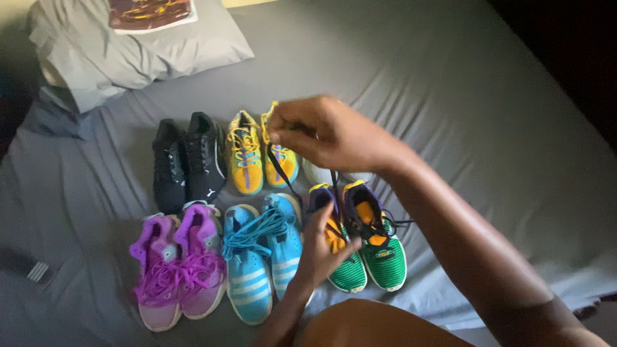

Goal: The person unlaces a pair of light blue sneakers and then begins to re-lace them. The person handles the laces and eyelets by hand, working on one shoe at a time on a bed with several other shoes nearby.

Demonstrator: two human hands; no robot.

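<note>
Lacing a green shoe among five pairs laid out on a bed

Right hand (321,132) raised above the rows, fingers pinched shut on a dark lace (281,172) running down at about 5 o'clock toward the green pair (379,257). Left hand (321,247) low at 6 o'clock of the right, fingers closed on the left green shoe (344,254), apparently gripping lace there too. Green pair with orange lining and purple collars at 3 o'clock of the blue pair (260,257); purple pair (180,270) at 9 o'clock of the blue. Back row: black pair (186,160), then yellow pair (257,160) partly behind the right hand. All resting on a grey bed sheet (482,128), grey pillow (128,51) at 11 o'clock
</note>
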